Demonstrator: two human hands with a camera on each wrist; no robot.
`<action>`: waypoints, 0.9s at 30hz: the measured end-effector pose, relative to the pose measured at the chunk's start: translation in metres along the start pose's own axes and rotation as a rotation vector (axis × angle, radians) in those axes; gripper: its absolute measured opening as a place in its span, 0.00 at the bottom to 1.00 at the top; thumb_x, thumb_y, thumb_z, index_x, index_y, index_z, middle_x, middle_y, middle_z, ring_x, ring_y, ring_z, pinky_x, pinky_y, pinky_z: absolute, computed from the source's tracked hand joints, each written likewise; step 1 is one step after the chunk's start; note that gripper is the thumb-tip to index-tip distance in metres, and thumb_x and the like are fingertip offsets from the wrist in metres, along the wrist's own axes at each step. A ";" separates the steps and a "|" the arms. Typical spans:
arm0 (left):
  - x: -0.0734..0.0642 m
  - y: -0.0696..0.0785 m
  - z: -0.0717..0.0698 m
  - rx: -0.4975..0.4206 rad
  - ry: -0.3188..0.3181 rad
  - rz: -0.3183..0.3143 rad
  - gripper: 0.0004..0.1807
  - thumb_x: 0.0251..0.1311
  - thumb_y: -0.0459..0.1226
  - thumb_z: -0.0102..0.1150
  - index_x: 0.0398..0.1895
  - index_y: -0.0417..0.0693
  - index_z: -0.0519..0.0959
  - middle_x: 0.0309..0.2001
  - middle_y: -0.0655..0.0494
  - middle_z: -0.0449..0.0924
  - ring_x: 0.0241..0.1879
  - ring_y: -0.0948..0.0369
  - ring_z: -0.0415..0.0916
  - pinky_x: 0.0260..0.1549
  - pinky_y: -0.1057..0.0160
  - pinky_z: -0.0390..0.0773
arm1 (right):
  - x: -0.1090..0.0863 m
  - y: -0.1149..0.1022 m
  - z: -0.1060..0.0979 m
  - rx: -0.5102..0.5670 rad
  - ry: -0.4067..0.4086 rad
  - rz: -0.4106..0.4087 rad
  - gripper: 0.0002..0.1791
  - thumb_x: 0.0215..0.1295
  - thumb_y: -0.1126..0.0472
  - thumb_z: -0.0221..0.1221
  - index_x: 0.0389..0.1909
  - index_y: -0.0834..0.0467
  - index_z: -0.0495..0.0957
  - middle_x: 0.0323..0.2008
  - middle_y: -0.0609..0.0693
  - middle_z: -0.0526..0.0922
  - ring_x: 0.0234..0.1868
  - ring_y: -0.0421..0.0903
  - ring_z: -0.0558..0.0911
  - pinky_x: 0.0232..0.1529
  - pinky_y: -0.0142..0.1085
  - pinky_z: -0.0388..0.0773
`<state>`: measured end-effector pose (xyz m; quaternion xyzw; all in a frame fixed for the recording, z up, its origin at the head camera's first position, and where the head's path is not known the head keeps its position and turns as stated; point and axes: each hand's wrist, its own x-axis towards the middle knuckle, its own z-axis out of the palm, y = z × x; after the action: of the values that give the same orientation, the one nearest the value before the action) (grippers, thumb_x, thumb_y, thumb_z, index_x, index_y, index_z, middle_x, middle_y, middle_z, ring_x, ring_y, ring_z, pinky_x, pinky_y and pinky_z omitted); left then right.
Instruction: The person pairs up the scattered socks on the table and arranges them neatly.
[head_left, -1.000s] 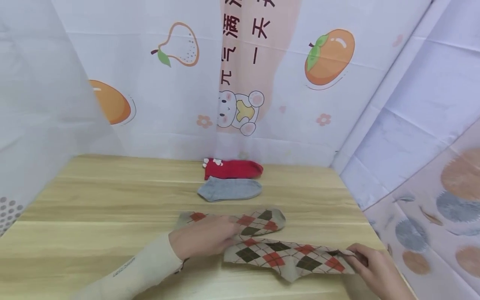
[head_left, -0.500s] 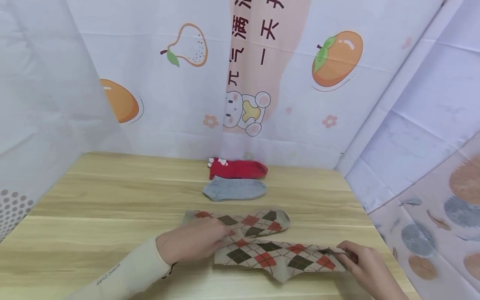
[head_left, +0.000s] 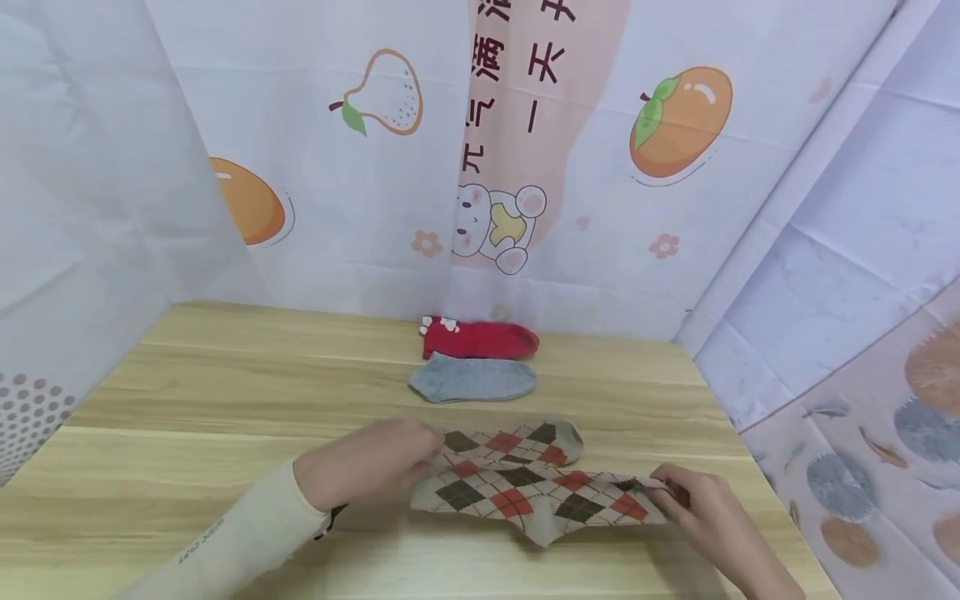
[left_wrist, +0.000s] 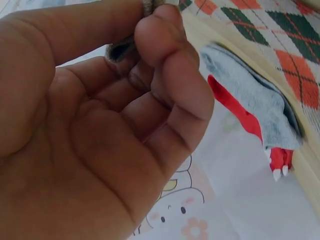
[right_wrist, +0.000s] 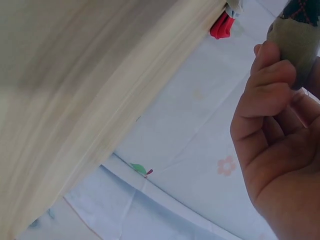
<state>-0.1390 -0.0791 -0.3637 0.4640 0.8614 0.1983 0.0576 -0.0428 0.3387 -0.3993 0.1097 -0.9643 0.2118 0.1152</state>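
An argyle sock (head_left: 517, 504) in beige, orange and dark green is stretched sideways between both hands, close over the near part of the table. My left hand (head_left: 367, 462) pinches its left end, and the wrist view shows thumb and fingertips on a bit of knit edge. My right hand (head_left: 701, 508) grips the other end between thumb and curled fingers, around the plain beige toe (right_wrist: 295, 47). The heel hangs down in the middle. Just behind lies a matching argyle sock (head_left: 551, 442) flat on the wood, its left part hidden by my left hand and the held sock.
Farther back a grey-blue ankle sock (head_left: 474, 379) lies flat, with a red sock (head_left: 487, 340) bearing white figures right behind it. The wooden table (head_left: 225, 392) ends at a white printed curtain (head_left: 360, 208). Another patterned curtain (head_left: 847, 392) hangs along the right side.
Both hands have carried the stretched sock leftward and a little away from me, so it overlaps the matching sock more. The view has shifted slightly. The socks on the table lie still.
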 end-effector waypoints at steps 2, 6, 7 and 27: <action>-0.001 -0.002 -0.002 -0.003 0.004 0.000 0.19 0.58 0.25 0.62 0.18 0.54 0.68 0.19 0.67 0.55 0.21 0.69 0.55 0.21 0.71 0.63 | 0.004 0.000 0.002 0.012 -0.006 -0.008 0.09 0.61 0.65 0.67 0.28 0.48 0.79 0.14 0.32 0.60 0.15 0.28 0.58 0.15 0.28 0.61; -0.002 -0.007 -0.008 -0.023 0.010 -0.005 0.20 0.59 0.25 0.61 0.18 0.53 0.65 0.19 0.66 0.53 0.21 0.69 0.55 0.22 0.71 0.62 | 0.014 0.001 0.007 0.028 -0.024 -0.027 0.09 0.61 0.65 0.67 0.28 0.50 0.79 0.14 0.32 0.61 0.15 0.28 0.58 0.15 0.28 0.62; -0.003 -0.009 -0.009 -0.029 0.008 -0.011 0.21 0.59 0.25 0.61 0.18 0.53 0.64 0.20 0.66 0.52 0.21 0.69 0.54 0.22 0.71 0.61 | 0.017 0.001 0.008 0.032 -0.036 -0.027 0.08 0.62 0.65 0.67 0.28 0.50 0.79 0.14 0.32 0.61 0.15 0.28 0.59 0.15 0.28 0.62; -0.017 -0.025 -0.039 -0.009 0.027 -0.107 0.14 0.59 0.29 0.66 0.22 0.51 0.72 0.19 0.65 0.63 0.21 0.68 0.59 0.24 0.69 0.67 | 0.060 -0.019 0.010 0.022 -0.114 -0.100 0.09 0.63 0.66 0.66 0.29 0.50 0.78 0.16 0.35 0.67 0.16 0.30 0.63 0.16 0.29 0.65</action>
<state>-0.1599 -0.1166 -0.3390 0.4141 0.8849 0.2052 0.0586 -0.0969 0.3074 -0.3844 0.1711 -0.9602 0.2097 0.0691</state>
